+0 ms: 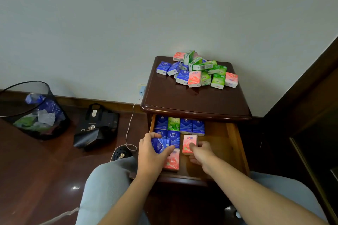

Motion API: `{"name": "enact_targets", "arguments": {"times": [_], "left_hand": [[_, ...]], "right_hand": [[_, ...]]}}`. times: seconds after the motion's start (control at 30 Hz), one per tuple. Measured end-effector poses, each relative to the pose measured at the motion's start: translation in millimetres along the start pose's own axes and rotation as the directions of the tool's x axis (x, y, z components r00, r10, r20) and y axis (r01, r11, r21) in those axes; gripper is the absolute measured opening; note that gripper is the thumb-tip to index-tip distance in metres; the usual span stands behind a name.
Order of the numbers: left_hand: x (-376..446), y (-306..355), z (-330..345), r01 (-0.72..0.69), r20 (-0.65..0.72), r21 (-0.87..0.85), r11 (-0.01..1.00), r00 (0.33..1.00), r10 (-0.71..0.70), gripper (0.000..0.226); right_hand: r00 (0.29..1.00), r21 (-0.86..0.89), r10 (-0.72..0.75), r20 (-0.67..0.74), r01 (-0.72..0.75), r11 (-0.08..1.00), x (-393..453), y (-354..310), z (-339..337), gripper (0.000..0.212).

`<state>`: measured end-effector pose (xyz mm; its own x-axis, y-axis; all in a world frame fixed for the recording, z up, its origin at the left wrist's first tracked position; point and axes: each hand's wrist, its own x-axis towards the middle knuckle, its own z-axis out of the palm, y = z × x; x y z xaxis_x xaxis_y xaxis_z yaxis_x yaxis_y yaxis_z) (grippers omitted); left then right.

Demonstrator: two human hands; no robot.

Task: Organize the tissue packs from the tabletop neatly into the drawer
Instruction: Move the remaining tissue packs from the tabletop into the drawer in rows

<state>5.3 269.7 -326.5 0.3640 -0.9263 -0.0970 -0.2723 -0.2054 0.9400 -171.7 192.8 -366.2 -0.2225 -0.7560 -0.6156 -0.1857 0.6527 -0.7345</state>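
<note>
A blue tissue pack (161, 144) is gripped by the left hand (150, 153) and a pink tissue pack (189, 144) is pinched by the right hand (201, 153), both low inside the open drawer (236, 142), apparently to extend the rows already laid there; many packs are left heaped on the nightstand top (182, 100).

Blue, green and pink tissue packs (199, 71); dark brown tabletop (182, 97).

Plain pale wall (128, 23) far beyond the hands, glossy dark wood floor (36, 179) to their left, mesh wastebasket (34, 111), black bag (97, 126), white cable (129, 124).
</note>
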Motion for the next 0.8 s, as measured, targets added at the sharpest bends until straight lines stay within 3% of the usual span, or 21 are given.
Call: {"name": "enact_targets", "arguments": {"times": [0.13, 0.4, 0.67, 0.8], "left_hand": [[0.8, -4.8, -2.7, -0.013, -0.048, -0.091, 0.996, 0.999, 0.009, 0.046], [-0.3, -4.9, -0.3, -0.034, -0.065, -0.111, 0.993, 0.997, 0.027, 0.043], [2.4, -7.2, 0.6, -0.038, -0.047, -0.11, 0.993, 0.998, 0.034, 0.037], [3.5, -3.5, 1.4, -0.003, -0.02, -0.132, 0.991, 1.0, 0.001, 0.036]], "right_hand": [[0.998, 0.024, 0.0, -0.064, 0.001, 1.0, 6.2, 0.9, 4.9, 0.023], [0.989, -0.064, -0.031, -0.147, 0.022, 0.998, 15.6, 1.6, 11.5, 0.034], [0.995, -0.008, -0.034, -0.092, 0.033, 0.999, 9.7, -3.1, 12.3, 0.03], [0.998, -0.139, -0.044, -0.034, 0.039, 0.989, 0.7, -13.5, -3.7, 0.025]]}}
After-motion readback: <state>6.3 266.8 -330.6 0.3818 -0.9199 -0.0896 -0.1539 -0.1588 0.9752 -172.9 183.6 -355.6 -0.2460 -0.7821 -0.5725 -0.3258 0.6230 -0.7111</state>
